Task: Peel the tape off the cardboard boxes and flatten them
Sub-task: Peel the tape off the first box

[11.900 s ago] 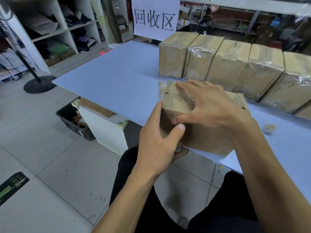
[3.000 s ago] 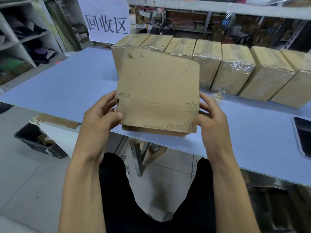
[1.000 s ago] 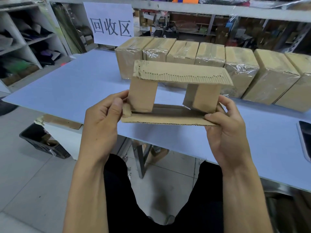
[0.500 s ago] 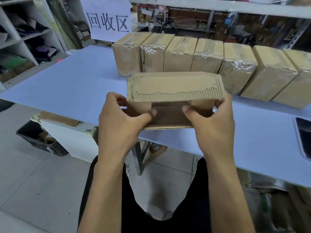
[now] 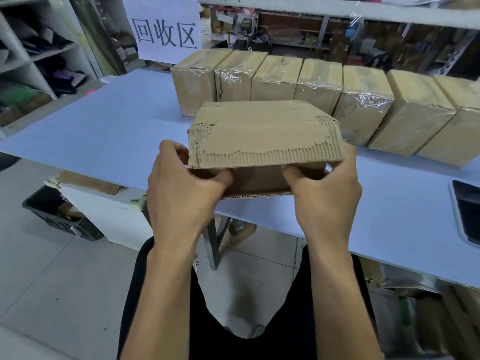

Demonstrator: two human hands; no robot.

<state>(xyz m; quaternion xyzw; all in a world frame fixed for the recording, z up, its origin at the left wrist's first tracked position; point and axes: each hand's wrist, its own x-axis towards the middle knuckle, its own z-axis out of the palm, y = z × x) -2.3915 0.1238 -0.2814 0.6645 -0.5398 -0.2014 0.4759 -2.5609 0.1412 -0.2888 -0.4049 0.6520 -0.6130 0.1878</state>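
I hold an opened brown cardboard box (image 5: 262, 131) in front of me, above the near edge of the light blue table (image 5: 109, 120). Its top flap hangs toward me with a torn, corrugated edge. My left hand (image 5: 181, 188) grips the box's left end, thumb tucked under the flap into the opening. My right hand (image 5: 327, 193) grips the right end the same way. Behind it, several cardboard boxes wrapped in clear tape (image 5: 319, 87) stand in a row across the table.
A white sign with large characters (image 5: 166, 27) stands behind the row. A dark tablet (image 5: 467, 211) lies at the table's right edge. A black crate (image 5: 59, 214) sits on the floor at left. Shelves line the left wall and the back.
The box has tipped, so its top face and torn flap now face me. Both thumbs have gone deeper under the flap. The box has come a little closer.
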